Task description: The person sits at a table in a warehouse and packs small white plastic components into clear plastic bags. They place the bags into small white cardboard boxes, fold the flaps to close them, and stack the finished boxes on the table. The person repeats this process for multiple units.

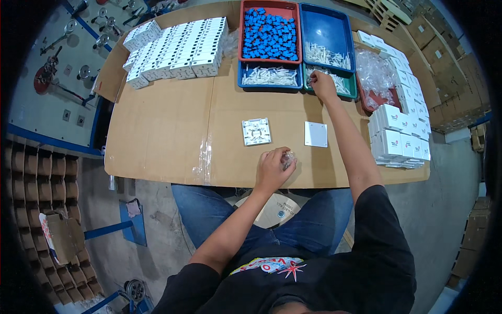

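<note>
Near the front edge of the cardboard-covered table, my left hand point(272, 170) is closed round a crumpled clear plastic bag point(287, 160). My right hand point(323, 86) reaches forward over a green tray point(345, 94) of small white plastic parts; its fingers curl down at the left side, and what they hold is hidden. Between my arms lies a square white frame point(256, 131) with its inner structure facing up. A flat white square plate point(316, 134) rests to its right, below my right forearm's inner side.
Red tray of blue parts point(269, 34), blue tray of white sticks point(327, 31) and another blue tray point(269, 77) stand at the back. White boxed units point(178, 47) fill the back left. White boxes point(400, 133) and clear bags point(374, 70) line the right.
</note>
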A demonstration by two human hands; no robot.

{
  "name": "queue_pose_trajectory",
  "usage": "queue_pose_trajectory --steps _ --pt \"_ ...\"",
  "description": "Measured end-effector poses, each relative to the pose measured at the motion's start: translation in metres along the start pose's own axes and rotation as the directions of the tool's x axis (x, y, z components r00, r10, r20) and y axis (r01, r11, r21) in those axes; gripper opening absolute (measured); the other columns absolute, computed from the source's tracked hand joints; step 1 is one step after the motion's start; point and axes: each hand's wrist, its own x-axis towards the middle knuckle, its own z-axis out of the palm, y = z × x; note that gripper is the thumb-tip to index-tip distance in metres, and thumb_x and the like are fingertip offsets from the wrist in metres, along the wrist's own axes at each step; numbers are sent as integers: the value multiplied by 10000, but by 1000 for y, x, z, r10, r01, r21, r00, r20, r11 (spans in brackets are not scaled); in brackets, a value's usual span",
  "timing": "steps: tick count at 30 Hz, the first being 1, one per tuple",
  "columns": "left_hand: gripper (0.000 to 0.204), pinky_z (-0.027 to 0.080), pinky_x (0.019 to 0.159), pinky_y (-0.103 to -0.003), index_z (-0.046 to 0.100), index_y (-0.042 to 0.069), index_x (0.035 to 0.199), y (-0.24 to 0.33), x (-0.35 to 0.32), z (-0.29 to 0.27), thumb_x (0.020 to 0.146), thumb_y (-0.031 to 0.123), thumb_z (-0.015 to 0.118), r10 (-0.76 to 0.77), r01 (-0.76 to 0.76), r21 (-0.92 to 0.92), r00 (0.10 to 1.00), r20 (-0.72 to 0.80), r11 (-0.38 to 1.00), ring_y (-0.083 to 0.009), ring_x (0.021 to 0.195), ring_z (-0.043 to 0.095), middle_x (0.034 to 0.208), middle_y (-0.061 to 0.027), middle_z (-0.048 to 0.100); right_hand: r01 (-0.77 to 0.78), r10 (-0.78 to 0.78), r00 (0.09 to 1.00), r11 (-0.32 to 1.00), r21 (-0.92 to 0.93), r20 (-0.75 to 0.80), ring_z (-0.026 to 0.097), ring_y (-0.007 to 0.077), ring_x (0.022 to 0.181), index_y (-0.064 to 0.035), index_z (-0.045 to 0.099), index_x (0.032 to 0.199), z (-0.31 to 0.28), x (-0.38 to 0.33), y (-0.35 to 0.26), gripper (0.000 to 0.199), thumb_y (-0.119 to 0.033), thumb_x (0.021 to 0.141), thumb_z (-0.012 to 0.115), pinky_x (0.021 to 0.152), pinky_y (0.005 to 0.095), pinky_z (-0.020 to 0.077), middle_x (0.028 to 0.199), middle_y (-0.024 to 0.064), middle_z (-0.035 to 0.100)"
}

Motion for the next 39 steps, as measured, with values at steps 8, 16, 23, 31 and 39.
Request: queue_pose_trajectory --steps 8,16,23,31,39 --pt "336 475 852 -369 690 65 1095 -1 1 1 826 233 799 32 -32 21 999 -7 999 -222 836 674 920 -63 717 115 -116 993 990 -85 -6 675 415 998 -28 703 983 6 7 14 210 8 784 648 869 503 533 1011 230 710" --pt "357 475 853 -368 688 67 1109 -3 -1 0 827 252 803 24 -24 20 999 -23 1000 -223 832 674 917 -66 716 43 -51 998 988 -149 -47 684 438 973 -12 708 968 14 4 0 202 6 797 603 869 517 548 980 271 707" --pt "401 494 841 -381 683 48 1151 -2 0 4 829 254 806 42 -41 15 997 -67 999 -262 859 669 920 -94 703 -42 41 999 999 -17 -32 719 386 922 -21 734 957 -1 10 21 185 -92 793 688 819 461 561 938 232 734" --pt "394 513 835 -407 682 38 1145 -6 -2 3 831 241 809 31 -31 -11 997 -69 999 -288 899 669 969 -128 685 -95 141 987 893 439 -74 726 173 754 -20 669 1225 -31 -2 28 402 -93 836 737 686 303 549 883 124 772" --pt "368 527 841 -401 678 41 1129 -5 0 5 819 198 800 34 -35 -8 997 -69 999 -287 938 678 1001 -120 691 -164 201 979 755 635 14 714 121 716 -2 730 1090 -36 4 44 229 -76 875 761 591 251 526 856 63 746"
